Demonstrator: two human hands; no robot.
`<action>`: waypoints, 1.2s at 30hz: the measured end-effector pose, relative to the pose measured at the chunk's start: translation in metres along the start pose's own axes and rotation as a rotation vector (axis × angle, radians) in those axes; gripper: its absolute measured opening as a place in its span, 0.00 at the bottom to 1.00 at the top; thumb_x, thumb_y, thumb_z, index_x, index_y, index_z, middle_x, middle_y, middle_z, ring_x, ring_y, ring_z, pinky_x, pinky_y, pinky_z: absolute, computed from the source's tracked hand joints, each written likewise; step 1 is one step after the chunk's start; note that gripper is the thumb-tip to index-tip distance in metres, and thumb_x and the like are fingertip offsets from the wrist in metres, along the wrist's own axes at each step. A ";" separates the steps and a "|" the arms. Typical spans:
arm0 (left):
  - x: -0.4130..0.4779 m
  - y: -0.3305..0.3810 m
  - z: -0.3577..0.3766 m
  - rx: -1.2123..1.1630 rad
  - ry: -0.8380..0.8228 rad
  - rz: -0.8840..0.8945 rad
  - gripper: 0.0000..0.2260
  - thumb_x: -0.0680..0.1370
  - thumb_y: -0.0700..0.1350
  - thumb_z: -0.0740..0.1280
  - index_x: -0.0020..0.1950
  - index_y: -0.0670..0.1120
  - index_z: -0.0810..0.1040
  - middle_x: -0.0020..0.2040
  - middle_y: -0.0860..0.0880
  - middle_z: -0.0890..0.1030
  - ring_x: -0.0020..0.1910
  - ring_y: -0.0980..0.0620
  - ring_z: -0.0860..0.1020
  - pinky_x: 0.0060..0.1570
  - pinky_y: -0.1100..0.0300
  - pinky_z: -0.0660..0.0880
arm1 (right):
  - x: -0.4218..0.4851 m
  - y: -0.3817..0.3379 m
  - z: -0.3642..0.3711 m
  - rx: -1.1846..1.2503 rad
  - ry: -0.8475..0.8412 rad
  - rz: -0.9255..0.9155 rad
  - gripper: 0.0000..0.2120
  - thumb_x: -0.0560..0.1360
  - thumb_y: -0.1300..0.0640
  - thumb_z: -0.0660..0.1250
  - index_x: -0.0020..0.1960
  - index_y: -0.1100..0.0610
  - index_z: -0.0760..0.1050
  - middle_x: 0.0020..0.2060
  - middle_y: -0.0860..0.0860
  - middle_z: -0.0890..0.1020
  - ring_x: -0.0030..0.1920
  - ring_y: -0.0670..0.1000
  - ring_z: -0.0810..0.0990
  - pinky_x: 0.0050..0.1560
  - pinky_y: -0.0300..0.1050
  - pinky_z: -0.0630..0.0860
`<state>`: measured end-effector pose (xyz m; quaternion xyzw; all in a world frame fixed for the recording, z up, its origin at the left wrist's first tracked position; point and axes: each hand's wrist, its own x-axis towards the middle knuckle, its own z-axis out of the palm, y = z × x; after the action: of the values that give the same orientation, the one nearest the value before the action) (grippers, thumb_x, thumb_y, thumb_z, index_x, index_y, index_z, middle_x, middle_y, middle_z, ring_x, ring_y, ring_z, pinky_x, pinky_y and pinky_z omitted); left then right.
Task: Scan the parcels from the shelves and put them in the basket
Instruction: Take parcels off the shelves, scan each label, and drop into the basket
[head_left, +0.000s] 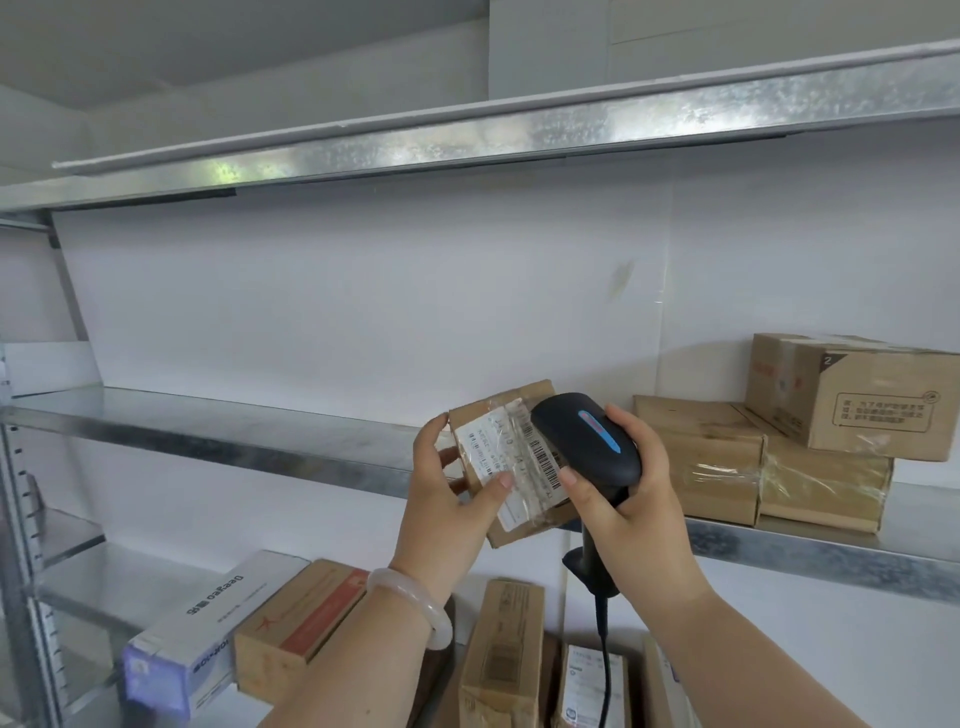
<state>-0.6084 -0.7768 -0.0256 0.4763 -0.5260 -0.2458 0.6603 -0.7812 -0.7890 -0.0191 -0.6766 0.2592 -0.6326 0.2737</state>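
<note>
Far plane: a white back wall spans the scene, bearing a faint greenish-brown smudge right of centre and, just to the smudge's right, a thin vertical seam. Far left: a grey diagonal brace slants across the wall; below it, near left, a metal upright with a column of small slots runs vertically. Top left: a grey ceiling; top right, a white panel crossed by fine lines. Near, left of centre: a pale, translucent bangle.
</note>
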 end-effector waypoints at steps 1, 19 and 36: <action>0.001 -0.001 -0.003 -0.004 -0.019 -0.009 0.38 0.74 0.41 0.75 0.69 0.69 0.55 0.59 0.57 0.74 0.54 0.56 0.79 0.40 0.68 0.80 | 0.000 -0.001 -0.001 0.001 -0.009 0.003 0.29 0.72 0.59 0.73 0.65 0.39 0.64 0.52 0.29 0.76 0.55 0.38 0.78 0.51 0.32 0.76; 0.004 -0.011 0.007 -0.123 0.090 -0.131 0.19 0.73 0.43 0.76 0.55 0.53 0.67 0.56 0.47 0.79 0.47 0.54 0.82 0.44 0.63 0.79 | 0.004 -0.003 0.000 0.001 0.037 0.014 0.28 0.73 0.58 0.73 0.62 0.34 0.64 0.51 0.30 0.77 0.53 0.40 0.79 0.52 0.37 0.77; 0.008 -0.023 -0.030 0.264 -0.078 -0.004 0.42 0.67 0.47 0.81 0.69 0.68 0.58 0.63 0.53 0.72 0.57 0.53 0.77 0.52 0.52 0.82 | 0.001 0.000 0.010 -0.060 -0.101 0.023 0.29 0.72 0.59 0.73 0.67 0.42 0.64 0.52 0.25 0.74 0.55 0.35 0.77 0.51 0.29 0.74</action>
<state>-0.5739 -0.7824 -0.0418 0.5502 -0.5782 -0.1940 0.5704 -0.7715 -0.7890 -0.0184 -0.7125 0.2720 -0.5863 0.2732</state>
